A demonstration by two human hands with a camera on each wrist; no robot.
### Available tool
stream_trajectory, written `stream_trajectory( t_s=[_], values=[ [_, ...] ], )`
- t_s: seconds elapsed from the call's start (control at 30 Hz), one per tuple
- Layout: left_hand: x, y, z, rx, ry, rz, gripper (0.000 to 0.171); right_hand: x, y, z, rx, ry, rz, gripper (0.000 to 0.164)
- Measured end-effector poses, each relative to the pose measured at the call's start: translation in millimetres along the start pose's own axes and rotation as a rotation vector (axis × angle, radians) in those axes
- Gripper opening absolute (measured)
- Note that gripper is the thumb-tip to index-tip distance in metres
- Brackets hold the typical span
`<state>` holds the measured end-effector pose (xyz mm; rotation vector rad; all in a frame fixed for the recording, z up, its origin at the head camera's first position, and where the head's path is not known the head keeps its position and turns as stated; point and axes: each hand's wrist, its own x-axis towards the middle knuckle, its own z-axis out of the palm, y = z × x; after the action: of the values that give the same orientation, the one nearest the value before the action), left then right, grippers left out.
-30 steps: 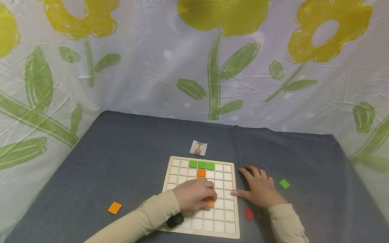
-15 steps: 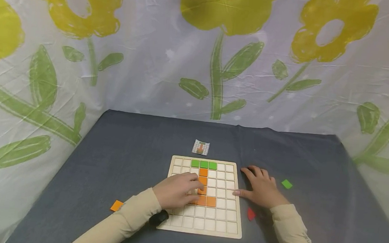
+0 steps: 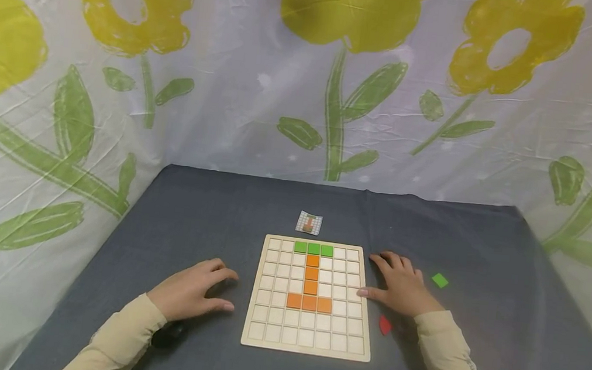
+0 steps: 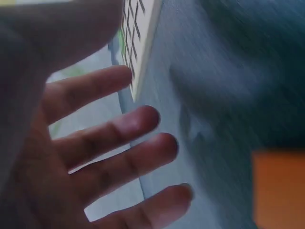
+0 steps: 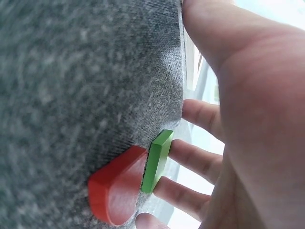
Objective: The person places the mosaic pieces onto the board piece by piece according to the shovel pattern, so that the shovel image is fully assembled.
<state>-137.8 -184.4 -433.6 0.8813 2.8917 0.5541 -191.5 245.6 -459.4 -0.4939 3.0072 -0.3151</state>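
Note:
My left hand (image 3: 194, 290) is over the cloth left of the wooden grid board (image 3: 272, 332), fingers spread and holding nothing. In the left wrist view an orange square tile (image 4: 280, 191) shows at the lower right; the left forearm hides it in the head view. The right hand (image 3: 402, 285) rests at the board's right side, its thumb at the rim and fingers relaxed. Three green tiles (image 3: 314, 249) sit in the board's far row. Below them a column of orange tiles (image 3: 312, 273) runs down to a three-tile orange row (image 3: 309, 302).
Close to the right wrist lies a red piece with a rounded side (image 3: 385, 325). A loose green tile (image 3: 440, 280) lies farther right. Beyond the board is a small card printed with a grid pattern (image 3: 309, 223). A flower-print curtain (image 3: 228, 114) surrounds the dark tablecloth (image 3: 220, 208).
My left hand has lifted off the orange tiles and moved left, off the board, uncovering the orange pattern. The right hand keeps its place at the board's edge.

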Motion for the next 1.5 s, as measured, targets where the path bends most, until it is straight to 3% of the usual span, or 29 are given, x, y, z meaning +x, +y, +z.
stream_trajectory(
  t_s=[0.1,0.27,0.5,0.7,1.0,1.23,1.5],
  values=[
    [-15.7,-7.5,-2.8,-0.007,-0.034,-0.042,0.055,0,-1,-1,0.006,-0.004,0.001,0.089],
    [-32.7,-14.4,-4.0,-0.002,-0.050,-0.056,0.063,-1,-3,-3,0.013,-0.004,0.008,0.088],
    [-39.8,-21.6,-3.2,0.006,-0.104,-0.121,0.062,-3,-3,-4,0.023,-0.006,0.010,0.087],
    [-43.9,-25.2,-5.9,-0.014,-0.091,-0.135,0.050,-2,-2,-3,0.030,-0.011,0.010,0.088],
    [-43.6,-26.8,-7.2,-0.060,-0.052,-0.050,0.032,-1,-1,-2,0.016,-0.007,0.018,0.089],
    [-45.2,-29.0,-9.1,-0.094,-0.074,-0.028,0.027,-2,-4,-4,0.016,-0.010,0.020,0.089],
    [-35.0,-25.1,-11.1,-0.064,0.046,0.056,0.028,-2,-6,-5,0.020,-0.004,0.016,0.089]
  ],
)
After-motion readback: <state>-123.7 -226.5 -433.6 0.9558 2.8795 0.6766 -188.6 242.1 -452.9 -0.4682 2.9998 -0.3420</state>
